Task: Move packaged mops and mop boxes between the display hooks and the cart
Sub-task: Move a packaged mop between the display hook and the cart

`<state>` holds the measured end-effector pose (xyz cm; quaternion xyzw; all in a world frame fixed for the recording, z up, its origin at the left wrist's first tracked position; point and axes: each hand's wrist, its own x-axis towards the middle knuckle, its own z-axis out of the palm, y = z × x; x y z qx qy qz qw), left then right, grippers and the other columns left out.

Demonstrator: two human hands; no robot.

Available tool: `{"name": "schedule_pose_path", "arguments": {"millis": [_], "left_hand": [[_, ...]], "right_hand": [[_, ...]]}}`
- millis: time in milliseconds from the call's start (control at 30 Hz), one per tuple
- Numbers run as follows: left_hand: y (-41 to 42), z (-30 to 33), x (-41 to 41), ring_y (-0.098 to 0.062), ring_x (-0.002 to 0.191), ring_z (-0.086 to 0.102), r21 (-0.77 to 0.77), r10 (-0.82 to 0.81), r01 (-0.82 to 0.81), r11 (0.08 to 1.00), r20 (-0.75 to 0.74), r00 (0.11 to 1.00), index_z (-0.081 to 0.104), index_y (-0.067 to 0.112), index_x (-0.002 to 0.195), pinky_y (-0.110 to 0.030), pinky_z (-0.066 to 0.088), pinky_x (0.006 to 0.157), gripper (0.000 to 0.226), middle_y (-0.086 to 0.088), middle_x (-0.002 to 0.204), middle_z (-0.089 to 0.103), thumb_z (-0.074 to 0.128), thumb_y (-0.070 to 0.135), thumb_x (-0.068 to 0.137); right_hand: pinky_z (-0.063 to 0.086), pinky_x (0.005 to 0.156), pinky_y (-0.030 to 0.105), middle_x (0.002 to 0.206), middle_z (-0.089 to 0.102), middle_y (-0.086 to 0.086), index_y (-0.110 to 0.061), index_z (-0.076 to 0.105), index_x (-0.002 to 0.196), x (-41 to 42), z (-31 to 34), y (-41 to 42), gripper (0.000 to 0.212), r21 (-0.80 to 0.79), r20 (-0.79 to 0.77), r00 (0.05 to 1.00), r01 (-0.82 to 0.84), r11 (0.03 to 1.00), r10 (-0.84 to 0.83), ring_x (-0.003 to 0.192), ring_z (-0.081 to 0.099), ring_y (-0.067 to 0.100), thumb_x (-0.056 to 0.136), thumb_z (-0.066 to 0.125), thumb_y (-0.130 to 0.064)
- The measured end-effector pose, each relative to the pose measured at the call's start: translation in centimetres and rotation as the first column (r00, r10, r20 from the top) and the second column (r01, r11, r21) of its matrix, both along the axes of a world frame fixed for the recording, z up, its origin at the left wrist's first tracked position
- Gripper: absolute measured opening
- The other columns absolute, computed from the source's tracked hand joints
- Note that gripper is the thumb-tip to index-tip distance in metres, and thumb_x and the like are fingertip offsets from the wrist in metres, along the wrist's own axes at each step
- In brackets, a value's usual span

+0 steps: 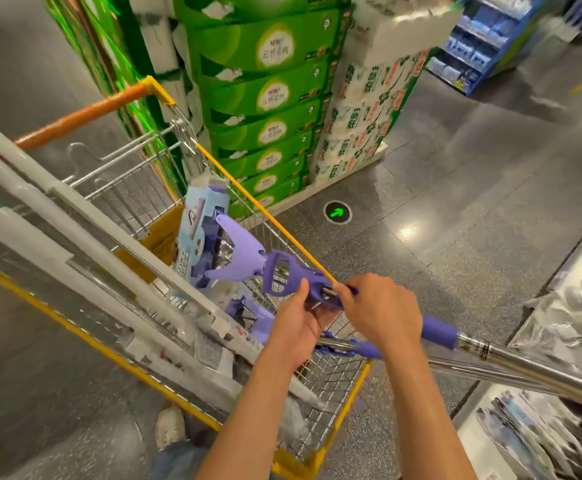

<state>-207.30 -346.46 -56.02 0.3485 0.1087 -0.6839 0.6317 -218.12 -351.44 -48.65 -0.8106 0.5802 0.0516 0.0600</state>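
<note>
1. We find the purple mop (282, 271) held over the near right corner of the cart (265, 216), its head still down inside the basket against a light blue mop box (199, 233), its steel pole running out to the right past the cart rim.
2. The left hand (296, 320) cups the purple lever housing from below, thumb pressed on its upper side. The right hand (376, 306) pinches the same housing from above, fingers curled on it. Both hands hold the mop.
3. A second purple mop (348, 346) lies just beneath, across the cart's near rim.
4. Long white packaged mops (85, 237) lie diagonally across the cart, from the orange handle (85, 116) down to the near edge.
5. Risks, in our judgement: the mop head could snag the wire wall or the box as it lifts; the long pole, overhanging right, could swing into the shelf goods there; fingers sit close to the lever hinge and could be nipped.
6. Writing: the stacked green cartons (268, 98) beyond the cart carry Chinese characters, too blurred for us to read. A green arrow marker (338, 213) is set in the floor. The box print is illegible.
</note>
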Motion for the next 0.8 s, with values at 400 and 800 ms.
{"name": "schedule_pose_path", "arguments": {"millis": [400, 800], "left_hand": [[-1.0, 7.2, -0.6, -0.026, 0.084, 0.076, -0.177, 0.001, 0.011, 0.984, 0.070, 0.998, 0.063, 0.000, 0.110, -0.035, 0.063, 0.070, 0.032, -0.018, 0.095, 0.076, 0.041, 0.022, 0.107], [-2.0, 15.0, -0.8, -0.026, 0.088, 0.075, -0.369, -0.032, 0.163, 0.915, 0.337, 0.941, 0.062, -0.001, 0.118, -0.037, 0.063, 0.074, 0.033, -0.019, 0.097, 0.075, 0.046, 0.025, 0.104]], "right_hand": [[0.043, 0.056, 0.031, 0.059, 0.056, -0.009, -0.031, 0.073, 0.086, -1.6, 7.2, 0.3, 0.042, -0.123, 0.158, 0.985, 0.095, 0.988, -0.075, 0.061, 0.059, 0.024, 0.094, 0.047, -0.062], [0.035, 0.051, 0.025, 0.057, 0.053, -0.014, -0.039, 0.075, 0.093, -3.5, 13.7, 1.9, 0.033, -0.255, 0.412, 0.903, 0.243, 0.936, -0.122, 0.055, 0.053, 0.012, 0.095, 0.048, -0.058]]}}
